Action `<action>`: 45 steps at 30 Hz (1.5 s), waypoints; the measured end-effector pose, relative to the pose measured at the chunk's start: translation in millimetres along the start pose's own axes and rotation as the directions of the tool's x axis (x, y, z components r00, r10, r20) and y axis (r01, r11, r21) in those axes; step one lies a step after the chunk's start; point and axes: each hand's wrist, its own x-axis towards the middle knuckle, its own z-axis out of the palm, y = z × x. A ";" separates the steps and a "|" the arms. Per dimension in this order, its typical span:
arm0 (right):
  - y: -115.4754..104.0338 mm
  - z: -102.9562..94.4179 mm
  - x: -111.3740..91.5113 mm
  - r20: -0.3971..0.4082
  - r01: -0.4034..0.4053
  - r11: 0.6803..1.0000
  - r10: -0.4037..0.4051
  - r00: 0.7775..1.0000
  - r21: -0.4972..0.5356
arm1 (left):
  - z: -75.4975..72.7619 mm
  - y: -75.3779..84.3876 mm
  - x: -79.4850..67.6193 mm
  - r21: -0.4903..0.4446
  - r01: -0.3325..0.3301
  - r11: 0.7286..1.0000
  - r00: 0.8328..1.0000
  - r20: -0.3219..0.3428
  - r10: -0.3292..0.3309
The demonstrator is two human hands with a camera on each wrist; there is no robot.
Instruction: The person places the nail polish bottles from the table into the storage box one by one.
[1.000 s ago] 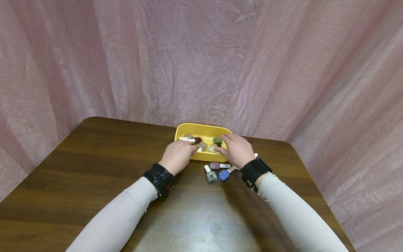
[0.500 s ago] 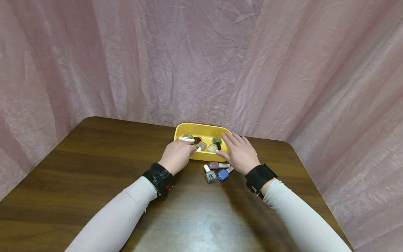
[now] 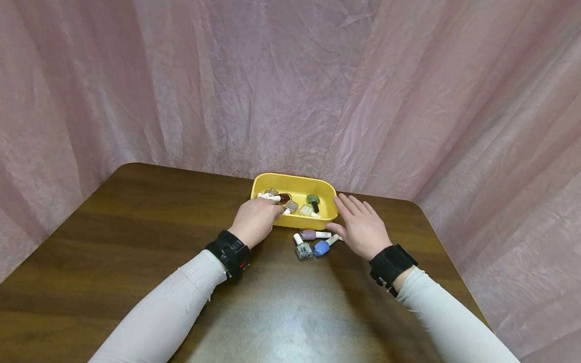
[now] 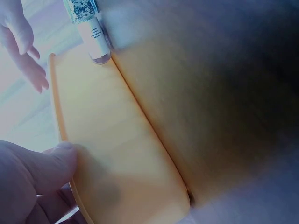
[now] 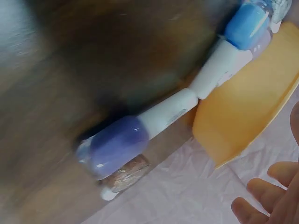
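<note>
A yellow plastic tray (image 3: 295, 180) stands near the table's far edge, with several nail polish bottles in it. Among them are a green bottle (image 3: 312, 199), a pale yellow one (image 3: 306, 210) and a dark red one (image 3: 284, 197). My left hand (image 3: 256, 221) grips the tray's near-left rim, thumb on the outer wall (image 4: 121, 140). Fingers spread, my right hand (image 3: 361, 227) hovers at the tray's right end, holding nothing. In front of the tray lie a mauve bottle (image 3: 308, 234), a blue bottle (image 3: 322, 248) and a grey speckled bottle (image 3: 303, 250).
In the right wrist view, a purple bottle (image 5: 119, 144) and a brownish glitter bottle (image 5: 128, 175) lie on the table to the tray's right, mostly hidden under my right hand in the head view. Behind the dark wooden table (image 3: 136, 222) hangs a pink curtain (image 3: 272, 91).
My right hand has drawn back to the right from over the tray, its fingers spreading. The pale yellow bottle in the tray is now uncovered. My left hand keeps its grip on the rim.
</note>
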 end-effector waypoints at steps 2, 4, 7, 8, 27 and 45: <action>3.2 0.0 -3.4 0.007 -0.009 1.000 0.009 1.000 -0.005 | -0.5 -0.2 0.1 0.001 0.001 1.000 1.000 -0.001 -0.001; 6.1 0.1 -6.9 0.017 -0.022 1.000 0.022 1.000 -0.007 | -0.1 -0.5 0.1 0.002 0.001 1.000 1.000 -0.003 -0.001; 10.8 0.6 -12.3 0.018 -0.041 0.999 0.041 0.999 -0.008 | 1.1 -0.5 0.1 0.003 0.000 1.000 1.000 -0.009 0.000; 12.4 0.8 -14.0 0.016 -0.045 0.999 0.045 0.999 -0.008 | 1.6 -0.6 0.1 0.004 0.000 1.000 1.000 -0.010 0.000; 39.4 5.0 -38.9 0.009 -0.150 0.988 0.150 0.989 -0.020 | 2.2 -1.5 -1.3 0.006 -0.009 1.000 1.000 -0.026 0.009; 79.0 19.2 -43.2 0.057 -0.183 0.981 0.187 0.981 -0.060 | 3.1 -1.7 -0.7 0.012 -0.012 1.000 1.000 -0.011 0.012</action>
